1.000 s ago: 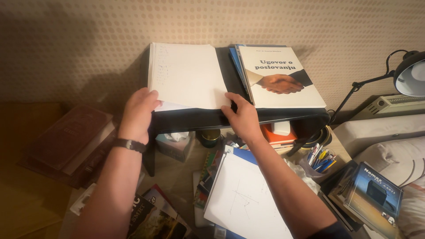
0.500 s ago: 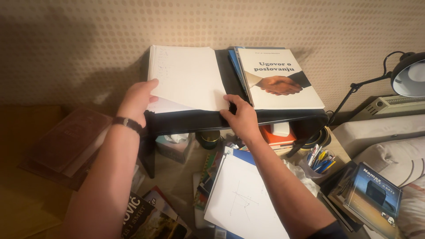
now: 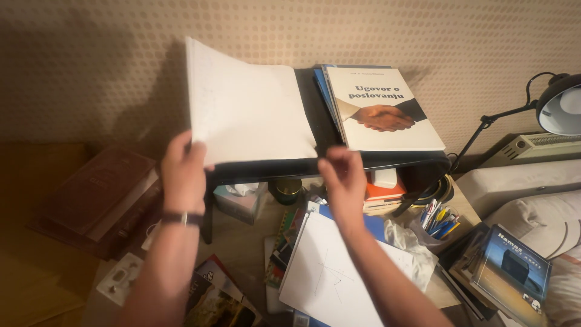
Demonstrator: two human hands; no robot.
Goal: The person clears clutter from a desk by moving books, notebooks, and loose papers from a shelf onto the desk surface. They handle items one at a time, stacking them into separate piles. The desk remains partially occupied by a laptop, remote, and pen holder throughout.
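Note:
A stack of white paper sheets [image 3: 248,112] is tilted up off the small black shelf [image 3: 272,166], its left side raised. My left hand [image 3: 183,172] grips the stack's lower left corner; a dark watch sits on that wrist. My right hand [image 3: 343,178] is at the stack's lower right corner, fingers pinched at the shelf's front edge, just apart from the paper. Beside the stack on the shelf lies a white book with a handshake picture [image 3: 381,109] on top of blue books.
Under the shelf sit a tissue box [image 3: 239,197], a jar and orange books. Below lie a white sketch sheet [image 3: 330,275], magazines [image 3: 218,300], a pen cup [image 3: 436,221] and a boxed item [image 3: 511,263]. Dark books [image 3: 100,197] lie left. A desk lamp [image 3: 554,106] stands right.
The paper stack lay flat on the shelf; now its left side is lifted up by my left hand. My right hand slid off the stack to the shelf's front edge.

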